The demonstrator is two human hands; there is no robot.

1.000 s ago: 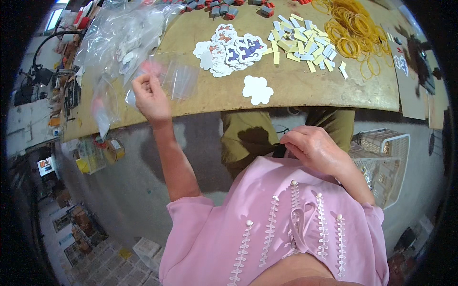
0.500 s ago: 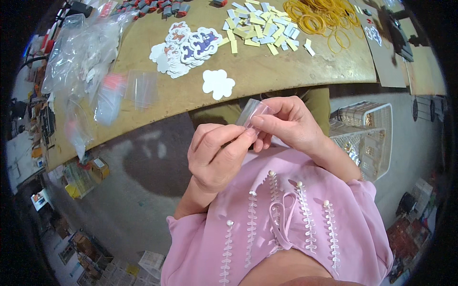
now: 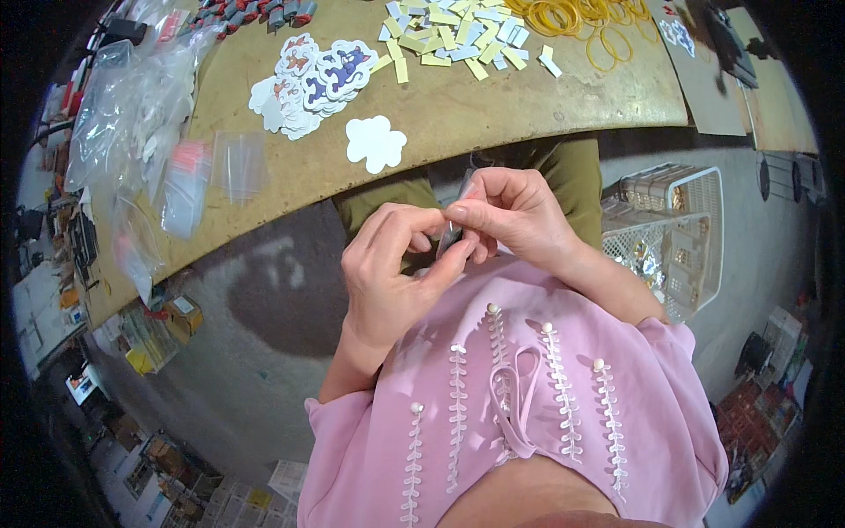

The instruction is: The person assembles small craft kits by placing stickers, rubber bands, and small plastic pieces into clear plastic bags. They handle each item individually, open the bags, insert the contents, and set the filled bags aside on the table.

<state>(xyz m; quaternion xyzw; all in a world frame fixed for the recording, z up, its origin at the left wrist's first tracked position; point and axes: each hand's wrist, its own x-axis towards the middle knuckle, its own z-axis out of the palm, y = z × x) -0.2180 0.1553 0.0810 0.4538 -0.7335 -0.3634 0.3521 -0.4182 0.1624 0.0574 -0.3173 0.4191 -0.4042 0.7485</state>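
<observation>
Both my hands meet in front of my chest, below the table edge. My left hand (image 3: pixel 396 268) and my right hand (image 3: pixel 510 216) pinch a small clear plastic bag (image 3: pixel 453 227) between their fingertips. The bag stands on edge, mostly hidden by my fingers. On the brown table (image 3: pixel 458 106) above lie a white flower-shaped cutout (image 3: pixel 375 143), a pile of printed stickers (image 3: pixel 312 79), several yellow and white strips (image 3: pixel 449 40) and yellow rubber bands (image 3: pixel 572 18).
Clear plastic bags (image 3: pixel 145 132) pile up at the table's left end, with one flat bag (image 3: pixel 239 163) beside them. A white wire basket (image 3: pixel 673 229) stands on the floor at the right. Boxes and clutter sit on the floor at lower left.
My left hand came back from the bags on the table to my chest. Both hands now grip the small bag, closer together than half a second ago.
</observation>
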